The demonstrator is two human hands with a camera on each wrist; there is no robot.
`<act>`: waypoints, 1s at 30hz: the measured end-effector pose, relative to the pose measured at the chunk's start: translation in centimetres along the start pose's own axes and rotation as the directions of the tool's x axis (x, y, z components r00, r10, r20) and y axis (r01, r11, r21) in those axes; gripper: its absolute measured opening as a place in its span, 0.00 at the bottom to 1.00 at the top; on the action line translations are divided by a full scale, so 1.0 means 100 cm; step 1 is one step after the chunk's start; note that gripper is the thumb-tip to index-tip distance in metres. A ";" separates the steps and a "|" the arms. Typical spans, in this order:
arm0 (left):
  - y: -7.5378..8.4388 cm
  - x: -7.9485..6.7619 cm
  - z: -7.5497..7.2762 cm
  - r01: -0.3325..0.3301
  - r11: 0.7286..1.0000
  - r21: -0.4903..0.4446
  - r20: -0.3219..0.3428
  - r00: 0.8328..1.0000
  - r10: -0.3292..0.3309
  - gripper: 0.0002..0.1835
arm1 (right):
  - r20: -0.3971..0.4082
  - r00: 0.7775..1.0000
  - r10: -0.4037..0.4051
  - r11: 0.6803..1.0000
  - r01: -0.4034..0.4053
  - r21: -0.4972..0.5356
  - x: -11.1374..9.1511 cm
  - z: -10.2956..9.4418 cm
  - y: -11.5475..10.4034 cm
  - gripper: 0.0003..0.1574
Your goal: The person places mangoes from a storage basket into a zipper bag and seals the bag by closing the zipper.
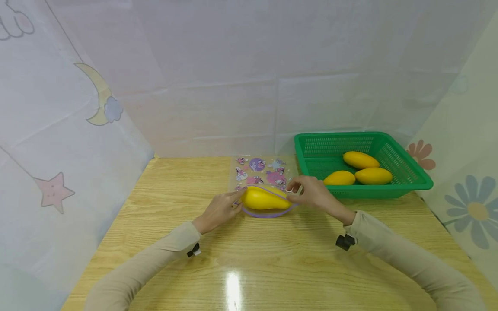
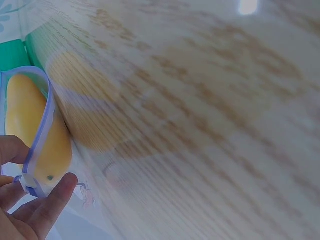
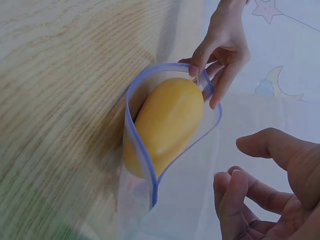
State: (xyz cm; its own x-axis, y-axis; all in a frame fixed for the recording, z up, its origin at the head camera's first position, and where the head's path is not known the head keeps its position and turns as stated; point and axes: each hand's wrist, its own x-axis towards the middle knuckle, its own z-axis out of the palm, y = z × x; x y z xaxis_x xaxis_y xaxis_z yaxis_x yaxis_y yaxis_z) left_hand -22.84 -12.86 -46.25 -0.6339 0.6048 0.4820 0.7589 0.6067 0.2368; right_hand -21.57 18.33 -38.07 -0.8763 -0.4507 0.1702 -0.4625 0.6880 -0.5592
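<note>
A clear zip bag [image 1: 277, 176] with purple edging and pink and purple prints lies on the table, its mouth spread toward me. Inside the mouth sits a yellow mango [image 1: 266, 199], also seen as the mango [image 3: 167, 117] in the right wrist view. My left hand [image 1: 219, 209] pinches the left corner of the bag's mouth, where a small white slider [image 2: 29, 182] shows. Beside the right end of the mouth hovers my right hand [image 1: 313, 194]. The right wrist view shows its thumb and fingers [image 3: 267, 142] bent but apart, with nothing between them and a gap to the bag.
A green plastic basket [image 1: 422, 183] stands at the back right, close to my right hand, with three yellow mangoes [image 1: 373, 176] in it. The wooden table [image 1: 175, 181] meets a pale sheet [image 1: 218, 108] behind it, and printed sheets hang on both sides.
</note>
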 end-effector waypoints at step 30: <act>0.000 -0.001 0.001 -0.005 1.000 -0.014 0.005 1.000 0.005 0.30 | 0.157 0.981 0.112 0.976 -0.139 0.170 0.008 -0.050 0.004 0.23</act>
State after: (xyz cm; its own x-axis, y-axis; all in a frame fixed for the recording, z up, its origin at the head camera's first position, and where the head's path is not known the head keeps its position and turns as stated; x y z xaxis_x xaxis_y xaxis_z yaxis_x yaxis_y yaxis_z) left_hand -22.82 -12.89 -46.35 -0.6308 0.6104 0.4791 0.7641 0.5962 0.2465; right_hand -23.11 21.07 -34.14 -0.8905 -0.4543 -0.0236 -0.3065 0.6375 -0.7068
